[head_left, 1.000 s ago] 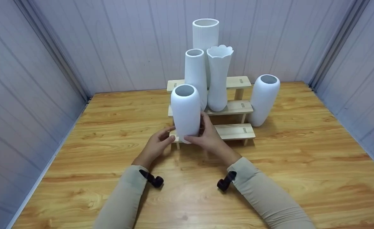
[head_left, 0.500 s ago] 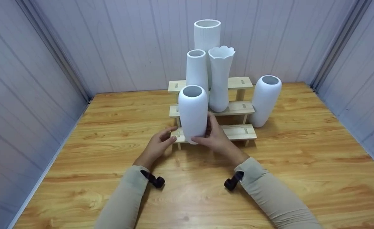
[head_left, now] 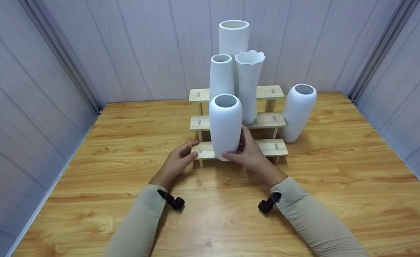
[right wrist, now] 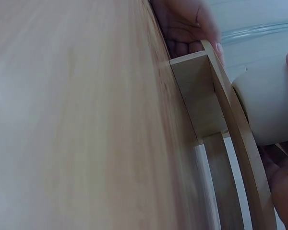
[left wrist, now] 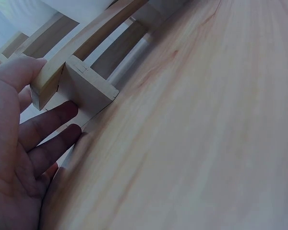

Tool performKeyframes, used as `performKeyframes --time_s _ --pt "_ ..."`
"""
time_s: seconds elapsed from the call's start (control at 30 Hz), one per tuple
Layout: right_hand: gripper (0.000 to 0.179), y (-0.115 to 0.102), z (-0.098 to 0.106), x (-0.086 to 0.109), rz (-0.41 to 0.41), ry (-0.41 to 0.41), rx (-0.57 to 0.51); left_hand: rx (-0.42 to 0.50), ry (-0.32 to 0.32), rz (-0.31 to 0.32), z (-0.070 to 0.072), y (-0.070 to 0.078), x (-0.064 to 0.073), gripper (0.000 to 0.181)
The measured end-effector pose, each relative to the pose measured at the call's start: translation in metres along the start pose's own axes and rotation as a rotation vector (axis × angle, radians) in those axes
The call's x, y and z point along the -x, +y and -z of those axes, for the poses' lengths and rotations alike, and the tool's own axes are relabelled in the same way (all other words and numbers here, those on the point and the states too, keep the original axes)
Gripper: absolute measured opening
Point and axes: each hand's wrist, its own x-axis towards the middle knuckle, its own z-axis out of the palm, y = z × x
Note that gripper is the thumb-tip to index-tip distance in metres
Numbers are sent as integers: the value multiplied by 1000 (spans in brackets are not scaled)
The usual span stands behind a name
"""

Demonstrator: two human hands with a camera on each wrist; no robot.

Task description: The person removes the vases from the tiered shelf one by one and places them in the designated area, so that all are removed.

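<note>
A smooth white vase (head_left: 226,126) with a round mouth stands nearly upright at the lowest step of a three-tier wooden stand (head_left: 274,147). My right hand (head_left: 253,154) grips it low on its right side, thumb across the front and fingers behind. In the right wrist view the vase's base (right wrist: 266,103) is right at the board; whether its full weight rests there I cannot tell. At the left end of that step, my left hand (head_left: 177,161) holds the board's end, thumb at its upper edge. Its other fingers (left wrist: 53,148) reach out below, beside the leg.
On the middle step stand a slim tapered vase (head_left: 221,76) and a scalloped-rim vase (head_left: 249,89). A tall ribbed vase (head_left: 233,39) is behind them. Another smooth vase (head_left: 299,114) stands on the wooden table (head_left: 124,150) right of the stand. Panelled walls (head_left: 142,53) enclose the table.
My right hand has slid the vase rightward along the lowest step, from its left end toward the middle. My left hand has stayed at the step's left end.
</note>
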Motion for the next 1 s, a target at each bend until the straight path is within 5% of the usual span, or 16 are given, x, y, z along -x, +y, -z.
performKeyframes --time_s 1.0 --pt "104 2 39 18 -43 43 31 42 4 14 -1 6 4 43"
